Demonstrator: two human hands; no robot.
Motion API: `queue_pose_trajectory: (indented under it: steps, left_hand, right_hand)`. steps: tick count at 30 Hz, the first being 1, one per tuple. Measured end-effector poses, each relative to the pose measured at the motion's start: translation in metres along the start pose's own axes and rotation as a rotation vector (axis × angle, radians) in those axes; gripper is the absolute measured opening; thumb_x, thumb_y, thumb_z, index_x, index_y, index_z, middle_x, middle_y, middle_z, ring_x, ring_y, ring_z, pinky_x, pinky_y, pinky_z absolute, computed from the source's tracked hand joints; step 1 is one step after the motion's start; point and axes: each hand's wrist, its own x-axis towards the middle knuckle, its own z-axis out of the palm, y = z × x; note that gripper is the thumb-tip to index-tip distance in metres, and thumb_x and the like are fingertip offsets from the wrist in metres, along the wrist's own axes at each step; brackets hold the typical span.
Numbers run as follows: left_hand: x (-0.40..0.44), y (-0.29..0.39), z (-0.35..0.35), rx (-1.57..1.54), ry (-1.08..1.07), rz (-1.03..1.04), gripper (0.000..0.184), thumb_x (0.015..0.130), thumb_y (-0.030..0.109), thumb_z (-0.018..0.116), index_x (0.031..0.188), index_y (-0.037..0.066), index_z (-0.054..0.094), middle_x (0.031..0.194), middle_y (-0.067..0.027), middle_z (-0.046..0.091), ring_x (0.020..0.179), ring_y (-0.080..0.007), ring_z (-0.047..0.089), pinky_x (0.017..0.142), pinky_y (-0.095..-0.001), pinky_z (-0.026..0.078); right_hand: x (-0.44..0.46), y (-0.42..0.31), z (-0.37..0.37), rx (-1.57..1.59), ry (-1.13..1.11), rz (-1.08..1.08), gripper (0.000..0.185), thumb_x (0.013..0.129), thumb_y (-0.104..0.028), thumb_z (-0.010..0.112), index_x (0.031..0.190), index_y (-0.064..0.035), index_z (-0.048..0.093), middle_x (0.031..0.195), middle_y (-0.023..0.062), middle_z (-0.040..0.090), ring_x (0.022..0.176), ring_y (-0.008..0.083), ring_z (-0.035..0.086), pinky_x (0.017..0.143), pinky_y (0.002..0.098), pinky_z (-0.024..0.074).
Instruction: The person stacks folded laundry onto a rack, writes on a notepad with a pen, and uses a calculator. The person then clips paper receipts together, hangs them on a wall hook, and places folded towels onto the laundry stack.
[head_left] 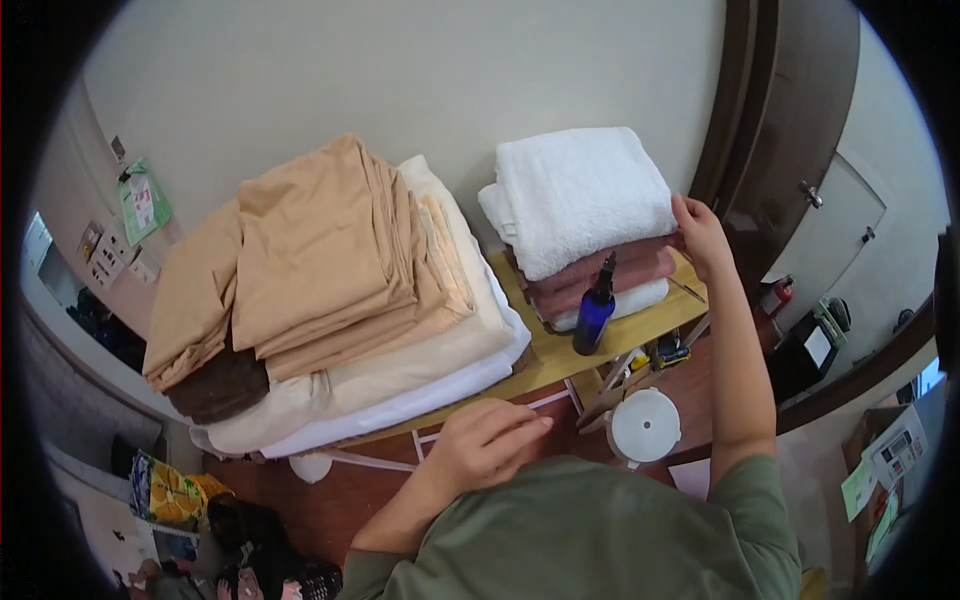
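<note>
At the right end of the wooden shelf, my right hand (702,235) pinches the right edge of a folded white towel (585,195). This towel lies on folded dusty-pink towels (600,275), with another white one beneath. My left hand (490,440) is held in front of my body, below the shelf's front edge, its fingers curled together with nothing visible in them. A dark blue spray bottle (592,322) stands upright before the towel stack. To the left sits a large pile of folded tan cloth (315,245) over cream and white linens (420,385).
The wooden shelf (550,352) runs along the wall. Beneath its right part is a round white container (644,427). A dark door (800,130) and a red extinguisher (778,294) are at the right. Bags (170,490) lie at the lower left.
</note>
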Motion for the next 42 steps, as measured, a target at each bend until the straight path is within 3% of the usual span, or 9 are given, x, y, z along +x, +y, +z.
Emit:
queue_pose_trajectory:
  steps: [4,8,14,16,19,23,28,36,42]
  left_hand:
    - [-0.007,0.014,-0.007,0.099,-0.009,-0.206,0.036,0.07,0.0,0.069,0.105,0.007,0.069,0.093,-0.0087,0.064,0.079,-0.0262,0.064,0.067,-0.0368,0.053]
    - [0.003,0.016,-0.013,0.11,0.002,-0.294,0.033,0.073,-0.001,0.067,0.105,0.006,0.068,0.094,-0.0092,0.065,0.08,-0.0268,0.064,0.068,-0.0367,0.053]
    - [0.078,0.023,-0.029,-0.048,0.182,-0.244,0.027,0.085,-0.002,0.062,0.111,0.003,0.067,0.098,-0.0098,0.066,0.092,-0.0239,0.065,0.086,-0.0339,0.052]
    - [0.108,0.018,-0.016,-0.561,0.493,-0.597,0.023,0.097,0.013,0.059,0.117,0.002,0.064,0.105,-0.0077,0.065,0.099,-0.0199,0.063,0.092,-0.0327,0.05]
    - [0.13,-0.01,-0.011,-1.059,0.363,-0.953,0.034,0.101,0.03,0.056,0.12,0.002,0.06,0.109,-0.0064,0.062,0.102,-0.0168,0.061,0.091,-0.0309,0.05]
    - [0.167,-0.012,0.025,-0.962,0.064,-0.919,0.045,0.096,0.041,0.06,0.118,0.002,0.057,0.109,-0.0056,0.061,0.106,-0.0167,0.059,0.092,-0.0348,0.05]
    - [0.227,-0.01,0.055,-1.462,0.715,-0.22,0.064,0.088,0.053,0.066,0.129,0.006,0.051,0.118,-0.0076,0.061,0.114,-0.0247,0.056,0.102,-0.043,0.043]
    - [0.221,0.06,-0.008,-1.632,0.93,0.051,0.059,0.089,0.048,0.061,0.131,0.009,0.05,0.124,-0.0109,0.06,0.115,-0.0269,0.056,0.103,-0.0446,0.043]
    - [0.192,0.069,-0.008,-1.619,0.76,0.125,0.069,0.087,0.055,0.057,0.136,0.008,0.047,0.128,-0.0137,0.059,0.116,-0.0284,0.058,0.103,-0.0442,0.044]
  right_hand:
    - [0.014,-0.03,0.006,-0.258,-0.204,0.116,0.068,0.09,-0.052,0.064,0.121,0.0074,0.058,0.105,0.0112,0.065,0.084,0.0183,0.063,0.066,0.0304,0.053]
    - [0.038,-0.037,0.007,0.131,-0.375,0.283,0.056,0.085,-0.023,0.074,0.127,0.0082,0.052,0.113,0.0174,0.065,0.103,0.0285,0.065,0.083,0.0413,0.0559]
    - [0.076,-0.049,0.021,0.809,-0.467,0.292,0.052,0.086,-0.012,0.069,0.131,0.0038,0.047,0.122,0.0182,0.059,0.111,0.0325,0.061,0.095,0.0475,0.0533]
    - [0.074,-0.07,0.027,0.874,-0.486,0.247,0.05,0.088,-0.011,0.066,0.131,0.0042,0.045,0.123,0.0189,0.059,0.11,0.0342,0.061,0.097,0.0479,0.0533]
    - [0.078,-0.097,0.035,1.037,-0.472,0.094,0.047,0.091,-0.01,0.062,0.131,0.0056,0.044,0.123,0.0198,0.058,0.111,0.0338,0.061,0.098,0.0482,0.0534]
    - [0.048,-0.145,0.033,1.225,-0.52,-0.066,0.04,0.092,-0.008,0.059,0.128,0.0064,0.047,0.124,0.0194,0.058,0.114,0.0332,0.059,0.101,0.048,0.0506]
    - [-0.037,-0.176,0.008,1.248,-0.641,-0.257,0.04,0.094,-0.014,0.059,0.127,0.0059,0.049,0.123,0.0181,0.059,0.115,0.0308,0.059,0.095,0.0421,0.0524]
    - [-0.021,-0.197,-0.095,0.148,-0.536,-0.741,0.051,0.098,-0.036,0.05,0.125,0.007,0.051,0.11,0.0181,0.066,0.093,0.0272,0.069,0.077,0.0368,0.0574]
    - [-0.046,-0.313,-0.005,-0.26,-0.823,-0.795,0.06,0.101,-0.038,0.051,0.131,0.0142,0.044,0.123,0.0283,0.058,0.109,0.0335,0.06,0.096,0.043,0.0477]
